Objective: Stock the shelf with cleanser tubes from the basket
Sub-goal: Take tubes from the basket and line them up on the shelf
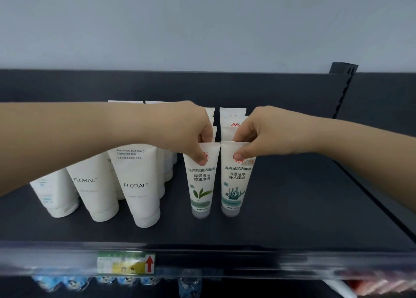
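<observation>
L hand (191, 137) pinches flat crimped top of green-leaf tube (201, 182), R hand (254, 135) same on seaweed tube (235, 180); both smooth white plastic, tapered, upright, long axis vertical, grey caps down on matte dark shelf (292, 218), side by side, just right of FLORAL tubes (137, 185)

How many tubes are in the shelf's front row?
5. From the left: a white tube, two FLORAL tubes, the leaf-print tube pinched by the left hand, the seaweed-print tube pinched by the right hand. Rear tubes stand behind, partly hidden.
</observation>
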A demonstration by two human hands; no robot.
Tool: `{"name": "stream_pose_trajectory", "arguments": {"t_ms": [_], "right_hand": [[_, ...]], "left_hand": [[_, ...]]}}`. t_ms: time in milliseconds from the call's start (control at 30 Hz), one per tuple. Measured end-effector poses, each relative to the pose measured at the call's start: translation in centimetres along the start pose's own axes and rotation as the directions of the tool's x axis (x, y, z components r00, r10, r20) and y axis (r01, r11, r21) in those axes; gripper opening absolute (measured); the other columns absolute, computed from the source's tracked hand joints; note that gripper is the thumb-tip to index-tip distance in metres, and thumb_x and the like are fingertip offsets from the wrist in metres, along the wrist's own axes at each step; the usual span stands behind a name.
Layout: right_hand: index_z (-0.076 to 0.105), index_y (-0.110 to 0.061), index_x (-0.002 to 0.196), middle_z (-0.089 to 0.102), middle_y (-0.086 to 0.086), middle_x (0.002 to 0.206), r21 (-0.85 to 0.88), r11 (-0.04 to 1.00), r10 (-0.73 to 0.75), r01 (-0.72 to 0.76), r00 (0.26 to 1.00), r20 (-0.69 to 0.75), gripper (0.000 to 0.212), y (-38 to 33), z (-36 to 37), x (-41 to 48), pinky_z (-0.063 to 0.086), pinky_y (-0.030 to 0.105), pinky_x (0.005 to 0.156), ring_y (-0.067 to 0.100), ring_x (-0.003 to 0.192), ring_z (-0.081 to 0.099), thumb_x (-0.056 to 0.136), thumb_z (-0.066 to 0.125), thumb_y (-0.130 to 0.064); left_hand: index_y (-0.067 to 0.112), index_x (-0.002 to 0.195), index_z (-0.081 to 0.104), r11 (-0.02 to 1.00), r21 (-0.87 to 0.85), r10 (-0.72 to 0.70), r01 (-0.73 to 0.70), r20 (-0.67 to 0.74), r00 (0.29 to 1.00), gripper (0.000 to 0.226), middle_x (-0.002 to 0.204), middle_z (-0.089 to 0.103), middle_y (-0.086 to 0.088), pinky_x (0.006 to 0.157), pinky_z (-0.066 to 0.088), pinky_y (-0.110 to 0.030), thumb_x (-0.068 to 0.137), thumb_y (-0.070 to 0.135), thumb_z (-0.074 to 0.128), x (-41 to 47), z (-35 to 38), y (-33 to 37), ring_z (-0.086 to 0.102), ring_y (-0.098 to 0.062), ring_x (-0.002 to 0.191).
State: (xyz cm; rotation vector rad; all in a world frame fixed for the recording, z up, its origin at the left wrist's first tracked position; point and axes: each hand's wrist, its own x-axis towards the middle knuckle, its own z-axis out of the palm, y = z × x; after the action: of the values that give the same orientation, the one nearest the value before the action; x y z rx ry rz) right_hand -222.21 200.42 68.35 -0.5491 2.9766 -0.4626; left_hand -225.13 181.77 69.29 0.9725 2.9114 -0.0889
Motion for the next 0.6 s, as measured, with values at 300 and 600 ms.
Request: {"name": "stream_pose_trajectory", "arguments": {"t_ms": [300, 600], "right_hand": [[0.075, -0.023, 0.092, 0.075, -0.01, 0.085, 0.027, 1.0, 0.01, -0.01, 1.0, 0.004, 0.011, 0.27, 0.22, 0.33, 0.058, 0.034, 0.08, 0.006, 0.076, 0.071, 0.085, 0.067, -0.025], [0.075, -0.022, 0.094, 0.075, -0.006, 0.085, -0.041, 0.999, 0.005, -0.006, 1.0, -0.017, 0.013, 0.56, 0.15, 0.08, 0.058, 0.041, 0.078, 0.013, 0.075, 0.072, 0.086, 0.066, -0.027]], "left_hand": [[0.024, 0.105, 0.072, 0.999, 0.024, -0.022, 0.022, -0.003, 1.0, 0.029, 0.095, 0.073, 0.006, 0.081, 0.057, -0.035, 0.08, 0.039, 0.071, 0.26, 0.79, -0.08, 0.068, -0.012, 0.085], [0.025, 0.105, 0.072, 0.999, 0.024, -0.023, 0.024, -0.053, 0.998, 0.027, 0.092, 0.07, 0.009, 0.073, 0.055, -0.028, 0.081, 0.038, 0.07, 0.3, 0.83, -0.1, 0.064, -0.011, 0.083]]}}
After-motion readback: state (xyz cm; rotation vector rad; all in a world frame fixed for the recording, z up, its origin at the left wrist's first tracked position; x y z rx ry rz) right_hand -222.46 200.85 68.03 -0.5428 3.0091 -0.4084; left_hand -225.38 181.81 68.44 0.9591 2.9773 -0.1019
